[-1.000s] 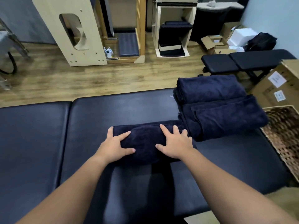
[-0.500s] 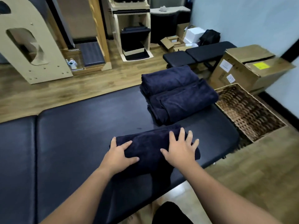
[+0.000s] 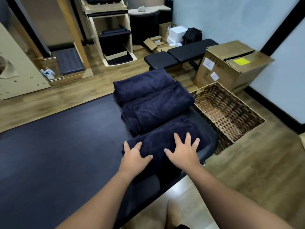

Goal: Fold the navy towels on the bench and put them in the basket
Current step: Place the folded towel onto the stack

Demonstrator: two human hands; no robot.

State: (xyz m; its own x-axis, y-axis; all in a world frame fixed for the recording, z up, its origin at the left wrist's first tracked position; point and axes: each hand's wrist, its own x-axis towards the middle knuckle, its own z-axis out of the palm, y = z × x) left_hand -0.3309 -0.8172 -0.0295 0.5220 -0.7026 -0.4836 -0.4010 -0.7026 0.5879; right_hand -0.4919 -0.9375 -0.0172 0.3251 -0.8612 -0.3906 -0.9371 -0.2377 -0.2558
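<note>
A folded navy towel (image 3: pixel 166 138) lies near the right end of a dark padded bench (image 3: pixel 66 146), close to the near edge. Both hands press flat on top of it. The left hand (image 3: pixel 134 157) covers the towel's left end, fingers straight and slightly apart, thumb pointing right across the cloth. The right hand (image 3: pixel 183 151) rests on the towel's right half, fingers spread wide and straight, thumb angled left. Neither hand curls around the fabric. Bare forearms reach in from the bottom of the view.

Just beyond this towel, touching its far edge, sits a pile of folded navy towels (image 3: pixel 153 100), stacked in overlapping layers toward the bench's far edge.

On the wooden floor (image 3: pixel 255 171) just beside the bench's right end stands a brown woven wicker basket (image 3: pixel 229 113), rectangular, with no towel inside. Behind the basket is a large cardboard box (image 3: pixel 231 66) with white labels and a yellow sticker. Further back are a smaller black padded bench (image 3: pixel 181 55), open small cartons, a black bag (image 3: pixel 192 35) and pale wooden equipment frames (image 3: pixel 109 27).
</note>
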